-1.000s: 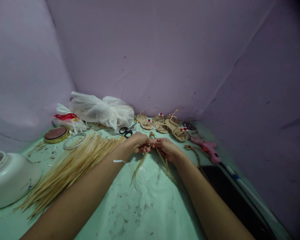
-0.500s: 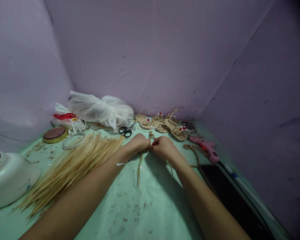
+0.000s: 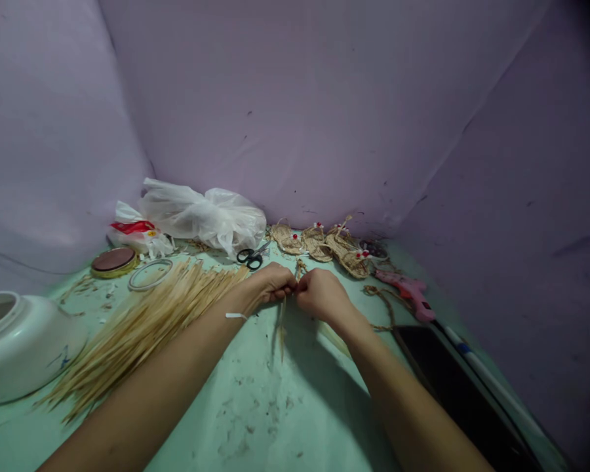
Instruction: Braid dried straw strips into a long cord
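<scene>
My left hand [image 3: 276, 283] and my right hand [image 3: 323, 292] meet over the middle of the table, fingers pinched closed. Between them is a braided straw cord [image 3: 299, 267], its knotted end sticking up past my fingertips. A loose straw strand [image 3: 282, 334] hangs below my left hand, and another pale strand [image 3: 333, 337] trails under my right wrist. My fingers hide most of the braid. Left of my left forearm lies a spread bundle of dry straw strips [image 3: 152, 328]. Black-handled scissors [image 3: 250, 257] rest just beyond my left hand.
Small woven straw slippers [image 3: 316, 245] with red and white beads line the back wall. A pink glue gun [image 3: 413, 293], a rope piece [image 3: 386, 308] and a black flat slab [image 3: 452, 387] lie right. White jar [image 3: 34, 347], round tin [image 3: 114, 261], tape ring [image 3: 150, 275] and plastic bag [image 3: 201, 213] stand left.
The camera view has shifted slightly. My fingers have moved a little on the braid; the hanging strand has swung, and the pale strand under my right wrist shows more.
</scene>
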`<state>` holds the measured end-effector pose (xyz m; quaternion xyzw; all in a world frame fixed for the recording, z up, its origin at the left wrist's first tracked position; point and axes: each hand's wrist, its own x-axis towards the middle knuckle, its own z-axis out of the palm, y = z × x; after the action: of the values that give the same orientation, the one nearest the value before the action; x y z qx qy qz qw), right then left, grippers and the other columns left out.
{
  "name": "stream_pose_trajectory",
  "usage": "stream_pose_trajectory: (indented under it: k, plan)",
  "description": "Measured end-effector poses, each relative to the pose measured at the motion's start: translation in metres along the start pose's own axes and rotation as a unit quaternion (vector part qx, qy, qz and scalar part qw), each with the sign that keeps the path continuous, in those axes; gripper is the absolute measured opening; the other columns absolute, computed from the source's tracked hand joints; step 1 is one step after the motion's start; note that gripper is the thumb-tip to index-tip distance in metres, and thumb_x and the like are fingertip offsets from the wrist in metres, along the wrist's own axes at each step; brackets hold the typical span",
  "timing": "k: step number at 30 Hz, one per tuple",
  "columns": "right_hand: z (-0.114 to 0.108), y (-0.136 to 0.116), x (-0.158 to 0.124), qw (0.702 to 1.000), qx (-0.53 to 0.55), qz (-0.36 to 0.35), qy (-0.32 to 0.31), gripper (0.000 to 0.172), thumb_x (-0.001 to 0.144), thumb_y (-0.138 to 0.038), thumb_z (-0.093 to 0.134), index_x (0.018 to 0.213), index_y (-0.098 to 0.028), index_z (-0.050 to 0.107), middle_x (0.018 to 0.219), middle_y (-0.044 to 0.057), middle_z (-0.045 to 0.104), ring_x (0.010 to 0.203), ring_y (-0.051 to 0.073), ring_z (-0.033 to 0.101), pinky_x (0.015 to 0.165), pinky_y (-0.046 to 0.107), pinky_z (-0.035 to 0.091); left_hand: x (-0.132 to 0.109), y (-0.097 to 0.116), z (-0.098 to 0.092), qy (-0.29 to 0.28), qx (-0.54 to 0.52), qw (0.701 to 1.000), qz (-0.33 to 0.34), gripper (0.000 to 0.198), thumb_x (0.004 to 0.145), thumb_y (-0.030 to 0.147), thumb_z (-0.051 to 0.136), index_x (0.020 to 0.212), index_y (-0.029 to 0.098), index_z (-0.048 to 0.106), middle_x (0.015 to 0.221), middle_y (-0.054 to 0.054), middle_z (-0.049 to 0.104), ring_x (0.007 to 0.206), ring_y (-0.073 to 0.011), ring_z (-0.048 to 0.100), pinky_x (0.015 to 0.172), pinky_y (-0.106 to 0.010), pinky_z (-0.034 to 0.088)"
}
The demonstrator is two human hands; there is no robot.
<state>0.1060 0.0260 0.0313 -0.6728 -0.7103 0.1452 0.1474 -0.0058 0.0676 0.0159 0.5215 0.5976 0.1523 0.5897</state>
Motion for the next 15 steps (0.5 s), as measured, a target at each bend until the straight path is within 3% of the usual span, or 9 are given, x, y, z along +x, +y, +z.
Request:
stream_pose_trajectory:
  k: [4,7,9,11,13,15]
  plan:
    - [-0.010,0.018,0.015,0.980,0.183,0.064,-0.049,0.010,0.063,-0.022,0.058,0.056,-0.014,0.060,0.050,0.004,0.055,0.051,0.012,0.049,0.045,0.021,0.031,0.004,-0.003,-0.010,-0.062,-0.019,0.998,0.023,0.020,0.055,0.018,0.057,0.046,0.014,0.039,0.036,0.007,0.031,0.029,-0.0011,0.021,0.033,-0.018,0.009]
    - [-0.010,0.025,0.023,0.919,0.365,0.146,-0.043,0.005,0.068,-0.015,0.053,0.066,-0.012,0.056,0.059,0.005,0.057,0.052,0.010,0.051,0.047,0.020,0.038,0.007,-0.005,-0.013,-0.081,-0.028,0.996,0.039,0.019,0.054,0.021,0.059,0.048,0.014,0.042,0.038,0.007,0.032,0.029,-0.0012,0.021,0.033,-0.018,0.007]
    - [-0.005,0.024,0.022,0.871,0.448,0.174,-0.098,0.005,0.068,-0.011,0.050,0.067,-0.012,0.054,0.060,0.005,0.057,0.051,0.010,0.051,0.047,0.020,0.040,0.008,-0.007,-0.013,-0.076,-0.022,0.996,0.039,0.018,0.053,0.020,0.058,0.048,0.014,0.043,0.037,0.007,0.032,0.029,-0.0017,0.022,0.034,-0.019,0.007]
    - [0.002,0.022,0.020,0.844,0.482,0.171,-0.162,0.008,0.067,-0.009,0.048,0.062,-0.011,0.053,0.053,0.003,0.053,0.044,0.008,0.047,0.042,0.019,0.036,0.008,-0.007,-0.011,-0.069,-0.013,0.997,0.044,0.014,0.054,0.019,0.056,0.048,0.014,0.044,0.036,0.007,0.031,0.030,-0.0023,0.022,0.034,-0.019,0.007]
    - [0.008,0.020,0.019,0.843,0.479,0.156,-0.188,0.010,0.064,-0.008,0.048,0.056,-0.012,0.051,0.044,-0.001,0.045,0.036,0.005,0.037,0.035,0.016,0.026,0.005,-0.007,-0.010,-0.059,0.004,0.997,0.047,0.010,0.054,0.018,0.054,0.049,0.013,0.046,0.036,0.007,0.031,0.030,-0.0028,0.022,0.034,-0.019,0.009]
    - [0.012,0.021,0.019,0.863,0.450,0.148,-0.176,0.011,0.061,-0.010,0.050,0.051,-0.012,0.049,0.037,-0.005,0.038,0.032,0.003,0.026,0.032,0.017,0.016,0.002,-0.005,-0.008,-0.031,0.041,0.998,0.045,0.010,0.054,0.019,0.054,0.049,0.013,0.049,0.036,0.006,0.033,0.030,-0.0033,0.023,0.034,-0.019,0.011]
